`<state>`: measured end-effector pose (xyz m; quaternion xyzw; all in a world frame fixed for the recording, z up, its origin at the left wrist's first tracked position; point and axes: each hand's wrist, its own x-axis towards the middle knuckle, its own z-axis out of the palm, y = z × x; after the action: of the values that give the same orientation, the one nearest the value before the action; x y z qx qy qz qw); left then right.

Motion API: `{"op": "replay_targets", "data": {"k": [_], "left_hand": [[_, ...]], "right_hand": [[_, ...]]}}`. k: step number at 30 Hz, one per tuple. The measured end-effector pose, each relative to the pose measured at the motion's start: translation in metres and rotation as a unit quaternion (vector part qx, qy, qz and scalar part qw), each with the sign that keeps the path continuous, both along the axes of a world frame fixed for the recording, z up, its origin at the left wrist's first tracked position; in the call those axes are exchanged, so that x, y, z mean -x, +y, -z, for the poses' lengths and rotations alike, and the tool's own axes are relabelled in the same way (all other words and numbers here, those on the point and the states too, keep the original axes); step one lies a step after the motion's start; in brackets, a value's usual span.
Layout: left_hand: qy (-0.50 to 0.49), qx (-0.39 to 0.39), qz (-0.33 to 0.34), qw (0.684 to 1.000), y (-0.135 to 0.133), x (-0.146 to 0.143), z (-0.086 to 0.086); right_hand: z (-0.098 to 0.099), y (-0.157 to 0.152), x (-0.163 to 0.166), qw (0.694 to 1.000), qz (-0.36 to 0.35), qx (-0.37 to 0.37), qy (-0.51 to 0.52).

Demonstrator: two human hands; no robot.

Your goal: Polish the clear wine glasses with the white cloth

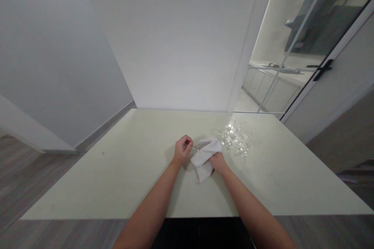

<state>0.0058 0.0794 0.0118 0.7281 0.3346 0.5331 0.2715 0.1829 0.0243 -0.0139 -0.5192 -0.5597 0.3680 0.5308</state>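
Observation:
My left hand is closed with its fingers curled round what looks like the base of a clear stemmed glass; a thin shiny stem shows between the hand and the cloth. A white cloth covers the rest of that glass. On the other side, my right hand is closed on the cloth, its fingertips hidden in the folds. One corner of the cloth hangs down towards the table. Several clear glasses stand grouped just beyond my right hand, too bright with glare to make out singly.
The pale table spans the front, its far edge along a white wall. To the right is a glass-paned door with a black handle. Grey wood-look floor lies at the left.

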Motion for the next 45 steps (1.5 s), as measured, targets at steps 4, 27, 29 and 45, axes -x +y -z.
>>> {"op": "replay_targets", "data": {"k": [4, 27, 29, 45], "left_hand": [[0.035, -0.068, 0.046, 0.996, -0.006, 0.001, -0.001], [-0.008, 0.000, 0.014, 1.000, 0.000, 0.000, 0.002], [0.002, -0.002, 0.018, 1.000, -0.001, -0.001, 0.001], [-0.023, 0.295, 0.012, 0.955, 0.018, -0.014, 0.012]], "right_hand": [[-0.004, 0.002, -0.002, 0.993, 0.071, 0.070, 0.057], [0.001, 0.003, -0.002, 0.999, -0.010, -0.002, 0.045], [0.004, 0.006, -0.003, 0.993, 0.034, 0.058, 0.093], [0.006, -0.006, 0.000, 0.992, 0.016, -0.108, -0.065]]}}
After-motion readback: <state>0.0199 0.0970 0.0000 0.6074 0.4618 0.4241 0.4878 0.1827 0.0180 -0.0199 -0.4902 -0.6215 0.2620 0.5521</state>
